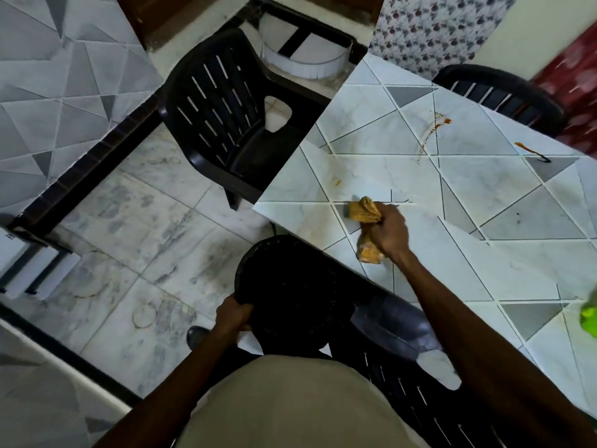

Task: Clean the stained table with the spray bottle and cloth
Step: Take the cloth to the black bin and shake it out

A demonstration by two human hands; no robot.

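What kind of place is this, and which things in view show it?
Probably a home dining area: a white table with a grey triangle pattern and reddish-brown stains, black slatted plastic chairs at its sides, and a marbled tile floor.

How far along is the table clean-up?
Early. Nothing looks clearly finished. In hand: right hand grips the bunched yellow cloth on the tiled tabletop; left hand holds a black chair back. Left: red-brown streak, dark orange smear and small orange spot, all beyond the cloth. Green object at the right edge may be the bottle.
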